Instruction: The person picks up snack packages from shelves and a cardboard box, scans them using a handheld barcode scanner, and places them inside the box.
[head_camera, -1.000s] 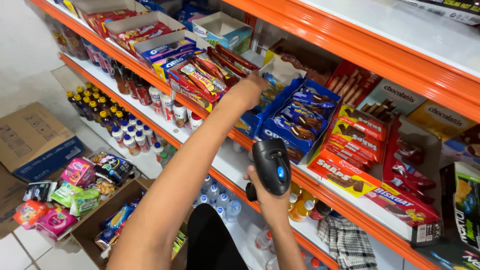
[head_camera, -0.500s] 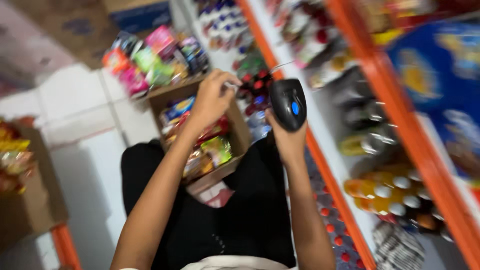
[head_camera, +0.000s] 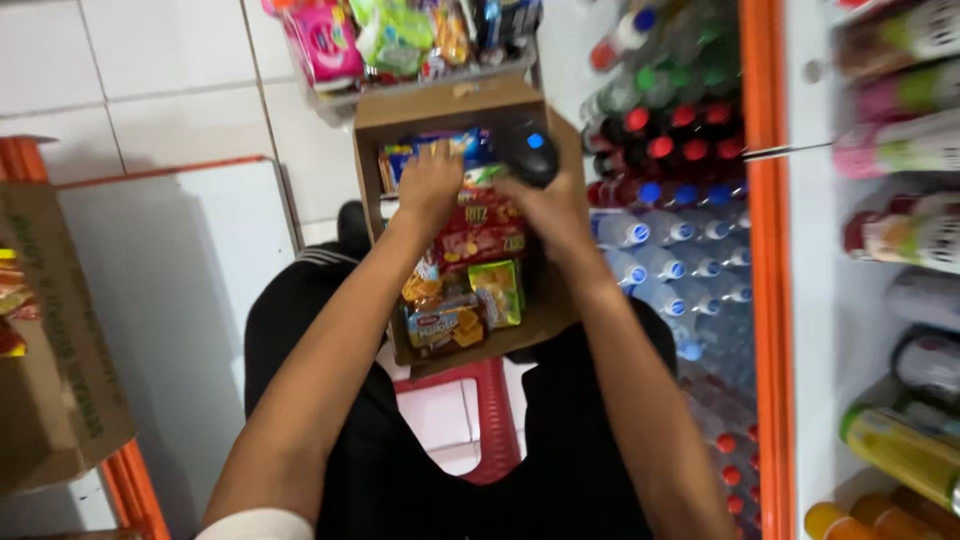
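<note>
My right hand (head_camera: 555, 205) grips a black handheld scanner (head_camera: 527, 150) with a blue button, held over an open cardboard box (head_camera: 450, 105). The box holds several snack packets (head_camera: 470, 285) in red, yellow, green and blue. My left hand (head_camera: 430, 185) reaches down into the far part of the box, fingers spread on the packets there. Whether it has hold of one I cannot tell. The box rests on a red plastic stool (head_camera: 495, 410) in front of my legs in black trousers.
An orange-framed shelf (head_camera: 765, 250) on the right carries water bottles (head_camera: 660, 260) and soda bottles (head_camera: 680, 130) low down, more drinks further right. Another box of bright packets (head_camera: 400, 40) lies beyond. A brown carton (head_camera: 55, 340) stands on the left.
The view has swung from the snack shelf down to the floor. Both hands dropped to the cardboard box, the left one going into it; the scanner stayed in the right hand.
</note>
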